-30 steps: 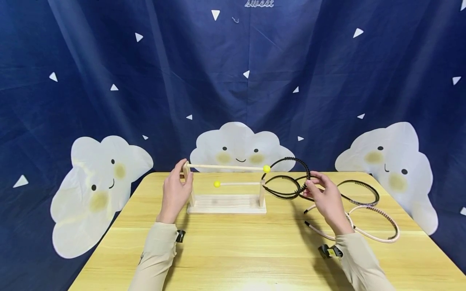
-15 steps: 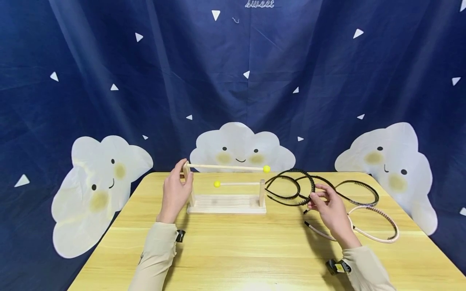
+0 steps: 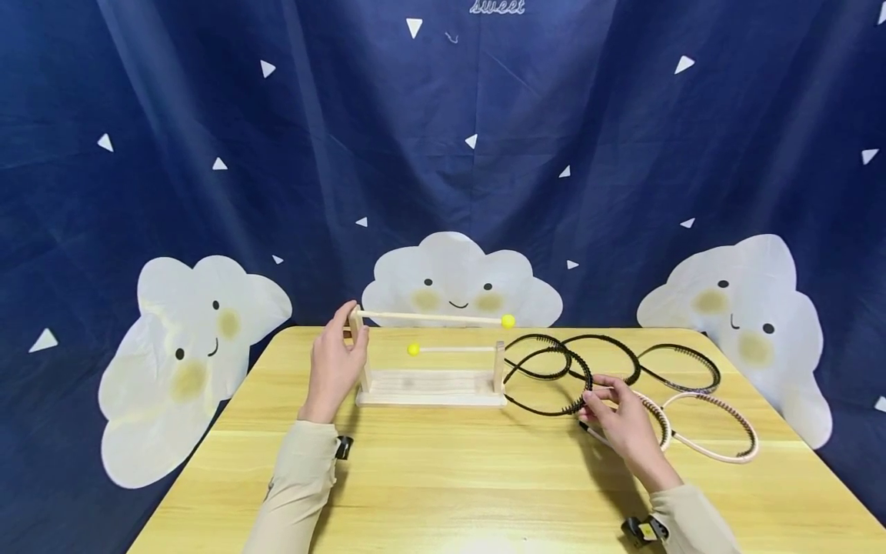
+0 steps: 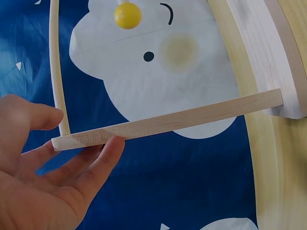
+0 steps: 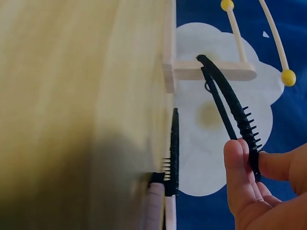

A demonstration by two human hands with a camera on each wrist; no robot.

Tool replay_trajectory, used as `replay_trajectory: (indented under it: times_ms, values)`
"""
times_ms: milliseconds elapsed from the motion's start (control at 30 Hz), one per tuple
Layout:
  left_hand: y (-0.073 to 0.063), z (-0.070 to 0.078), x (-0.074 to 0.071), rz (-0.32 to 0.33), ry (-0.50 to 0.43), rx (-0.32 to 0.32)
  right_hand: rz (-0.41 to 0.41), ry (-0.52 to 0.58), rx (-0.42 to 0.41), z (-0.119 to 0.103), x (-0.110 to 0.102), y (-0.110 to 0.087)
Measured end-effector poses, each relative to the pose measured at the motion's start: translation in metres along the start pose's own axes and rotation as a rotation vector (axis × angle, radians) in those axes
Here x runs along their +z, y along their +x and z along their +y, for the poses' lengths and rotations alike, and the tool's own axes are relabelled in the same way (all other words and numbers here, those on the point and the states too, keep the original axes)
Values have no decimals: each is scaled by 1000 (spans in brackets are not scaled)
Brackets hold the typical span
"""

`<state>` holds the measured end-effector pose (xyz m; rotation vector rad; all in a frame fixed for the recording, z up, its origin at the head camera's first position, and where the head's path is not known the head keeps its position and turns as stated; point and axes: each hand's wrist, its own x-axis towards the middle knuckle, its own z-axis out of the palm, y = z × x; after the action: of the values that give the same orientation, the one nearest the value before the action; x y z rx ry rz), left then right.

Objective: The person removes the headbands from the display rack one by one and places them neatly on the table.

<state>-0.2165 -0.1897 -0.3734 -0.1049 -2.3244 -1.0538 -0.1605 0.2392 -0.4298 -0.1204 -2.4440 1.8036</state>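
My left hand (image 3: 334, 371) grips the top of the taller left post of a wooden stand (image 3: 432, 388). In the left wrist view its fingers lie against the post (image 4: 192, 117), beside the upper rod. That rod (image 3: 429, 317) points right and ends in a yellow ball (image 3: 508, 322). A lower rod (image 3: 457, 349) runs left from the short right post to another yellow ball (image 3: 413, 349). My right hand (image 3: 626, 427) pinches a black toothed headband (image 5: 230, 93) between thumb and fingers. The headband's ends point left, right at the short post in the head view.
Several more headbands lie on the right of the wooden table (image 3: 450, 477): black ones (image 3: 631, 360) toward the back, pale pink ones (image 3: 751, 423) nearer. A dark blue curtain (image 3: 443, 154) with white clouds hangs behind the table.
My right hand has brought the black headband down and toward me, from beside the upper rod's ball to near the short post's lower part. My left hand stays on the post.
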Motion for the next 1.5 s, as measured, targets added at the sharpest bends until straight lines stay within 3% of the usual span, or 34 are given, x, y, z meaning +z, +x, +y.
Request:
replay_trajectory:
  times_ms: [367,1500]
  values:
    - [0,-3,1,-6,-1,-10,-27,31,88,21,0,-4]
    - [-2,-5,-1,16,6,-15,-103,-302,56,23,-16,-7]
